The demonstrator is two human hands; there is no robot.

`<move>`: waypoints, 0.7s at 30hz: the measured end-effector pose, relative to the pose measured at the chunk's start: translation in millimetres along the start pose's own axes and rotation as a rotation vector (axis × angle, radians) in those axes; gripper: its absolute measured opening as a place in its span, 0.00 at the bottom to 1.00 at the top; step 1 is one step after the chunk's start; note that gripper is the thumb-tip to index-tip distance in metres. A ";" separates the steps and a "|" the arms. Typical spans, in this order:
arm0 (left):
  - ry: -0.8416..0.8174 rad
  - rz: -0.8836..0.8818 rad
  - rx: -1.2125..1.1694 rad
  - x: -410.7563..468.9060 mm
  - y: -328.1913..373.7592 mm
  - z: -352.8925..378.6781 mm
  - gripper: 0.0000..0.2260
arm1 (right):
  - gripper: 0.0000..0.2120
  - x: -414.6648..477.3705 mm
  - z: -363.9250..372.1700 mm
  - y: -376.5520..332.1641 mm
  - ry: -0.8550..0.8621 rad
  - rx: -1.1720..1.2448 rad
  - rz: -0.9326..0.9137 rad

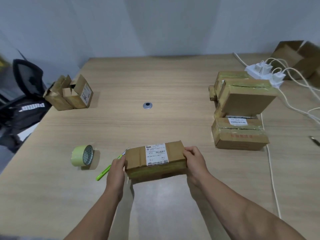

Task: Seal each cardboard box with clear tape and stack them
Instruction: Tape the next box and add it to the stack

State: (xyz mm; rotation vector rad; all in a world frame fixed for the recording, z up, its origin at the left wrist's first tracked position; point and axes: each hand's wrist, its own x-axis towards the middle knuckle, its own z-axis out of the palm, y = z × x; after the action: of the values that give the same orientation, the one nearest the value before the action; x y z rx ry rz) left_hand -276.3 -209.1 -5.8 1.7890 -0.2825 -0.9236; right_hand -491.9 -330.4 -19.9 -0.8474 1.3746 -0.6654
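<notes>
On the tabletop (155,75), left grip (116,168) and right grip (194,161) clasp the ends of a box (155,160); seemingly taped, it next needs lifting onto the stack (240,108).

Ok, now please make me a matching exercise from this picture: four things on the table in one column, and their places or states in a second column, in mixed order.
Things:
1. tape roll
2. labelled box
3. green cutter
4. power strip

Places or states:
A. held between the left hand and the right hand
B. far right, by the stacked boxes, with plugs in it
C. standing on its edge, left of the hands
D. lying flat, partly hidden by the left hand

Pairs: 1-C; 2-A; 3-D; 4-B
</notes>
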 end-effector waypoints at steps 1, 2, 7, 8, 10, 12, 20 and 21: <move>0.006 0.003 0.014 -1.0 -2.2 -1.0 0.14 | 0.05 -2.2 0.9 0.5 0.003 0.005 -0.009; 0.003 -0.008 0.004 -2.4 -3.7 -2.0 0.12 | 0.05 -4.9 2.1 0.4 0.003 0.010 -0.020; -0.034 -0.029 -0.055 -4.4 -6.4 -8.0 0.10 | 0.06 -10.4 10.5 1.1 0.008 0.026 -0.048; -0.027 -0.020 -0.052 -2.4 -6.5 -9.5 0.10 | 0.06 -11.3 11.9 -0.1 0.010 0.013 -0.054; -0.023 -0.015 -0.046 0.8 -3.3 -11.4 0.10 | 0.08 -13.1 14.4 0.0 0.028 0.010 -0.060; -0.022 -0.005 -0.050 3.3 0.7 -9.5 0.10 | 0.08 -15.8 13.3 -1.2 0.051 0.029 -0.073; -0.075 0.069 -0.073 5.1 16.4 21.7 0.10 | 0.08 -12.8 -8.9 -8.7 0.167 0.114 -0.094; -0.082 0.079 -0.070 4.1 16.8 28.1 0.10 | 0.08 -12.7 -14.5 -10.3 0.183 0.129 -0.098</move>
State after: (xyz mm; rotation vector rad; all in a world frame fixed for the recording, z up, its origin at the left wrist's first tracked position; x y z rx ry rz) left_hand -289.4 -238.1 3.0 1.6667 -0.3658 -0.9407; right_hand -506.8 -327.5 -4.3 -0.7694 1.4431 -0.9166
